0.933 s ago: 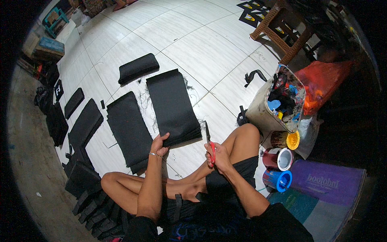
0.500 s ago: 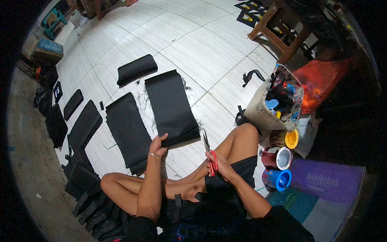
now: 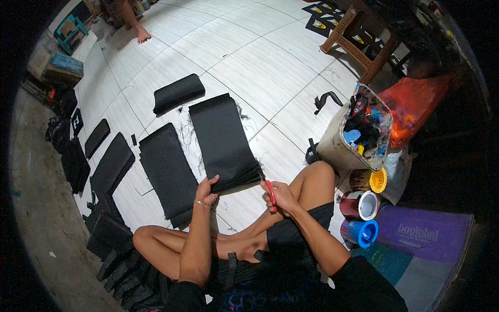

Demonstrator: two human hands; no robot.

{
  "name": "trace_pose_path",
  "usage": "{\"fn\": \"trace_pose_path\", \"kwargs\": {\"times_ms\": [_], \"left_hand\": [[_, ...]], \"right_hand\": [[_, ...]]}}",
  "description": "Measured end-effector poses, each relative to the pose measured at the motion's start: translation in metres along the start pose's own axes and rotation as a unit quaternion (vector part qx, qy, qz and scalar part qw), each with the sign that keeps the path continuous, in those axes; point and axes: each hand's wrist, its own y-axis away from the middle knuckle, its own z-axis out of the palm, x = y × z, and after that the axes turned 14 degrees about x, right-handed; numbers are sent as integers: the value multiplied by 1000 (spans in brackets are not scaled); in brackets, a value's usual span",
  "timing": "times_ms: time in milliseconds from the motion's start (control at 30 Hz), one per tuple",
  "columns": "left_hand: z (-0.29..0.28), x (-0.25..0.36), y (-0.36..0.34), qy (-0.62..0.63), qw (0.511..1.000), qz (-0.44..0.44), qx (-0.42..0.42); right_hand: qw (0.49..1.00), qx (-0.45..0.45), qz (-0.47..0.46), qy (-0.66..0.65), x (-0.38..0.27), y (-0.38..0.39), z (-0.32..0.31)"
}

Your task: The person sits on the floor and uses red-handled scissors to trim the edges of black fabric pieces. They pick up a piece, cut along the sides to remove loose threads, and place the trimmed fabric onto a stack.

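Observation:
A stack of black fabric sheets [image 3: 223, 138] lies on the tiled floor in front of me, with loose threads along its sides. My left hand [image 3: 208, 190] grips its near left corner, thumb on top and fingers beneath. In my right hand [image 3: 279, 197] is a pair of scissors [image 3: 271, 196] with red handles. Their blades reach the near right corner of the stack; whether they are parted I cannot make out. To the left lies a second black fabric stack [image 3: 167, 171], and beyond both is a smaller folded black bundle [image 3: 179, 93].
More black fabric piles [image 3: 112, 164] line my left side. At right stand a scrap-filled bin [image 3: 332, 132], a red plastic bag [image 3: 416, 109], several paint cans [image 3: 358, 232] and a brown stool [image 3: 358, 47]. Another person's bare foot [image 3: 142, 34] is at the far left.
My right hand has brought the scissors forward, and their blades have come to the stack's near right corner. My left hand keeps its grip. Another person's foot has stepped into view at the far left.

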Motion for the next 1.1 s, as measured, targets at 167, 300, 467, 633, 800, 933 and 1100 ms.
{"fn": "trace_pose_path", "kwargs": {"times_ms": [167, 300, 467, 633, 800, 933, 1100], "left_hand": [[20, 1, 17, 44, 999, -8, 8], [21, 3, 18, 37, 999, -4, 6], [15, -1, 11, 53, 999, 0, 0], [1, 1, -2, 19, 999, -33, -20], [6, -7, -3, 40, 999, 1, -12], [-13, -2, -19, -28, 999, -33, 12], [-10, -5, -22, 11, 999, -39, -17]], "right_hand": [[998, 35, -13, -53, 8, 6, 3], [995, 48, -22, -80, 20, 7, 4], [999, 16, 17, -23, 19, 23, -14], [999, -3, 33, -14, 13, 45, -17], [999, 5, 27, -40, 14, 59, -21], [996, -2, 75, -49, 15, 54, -8], [997, 16, 70, -19, 19, 36, -4]]}}
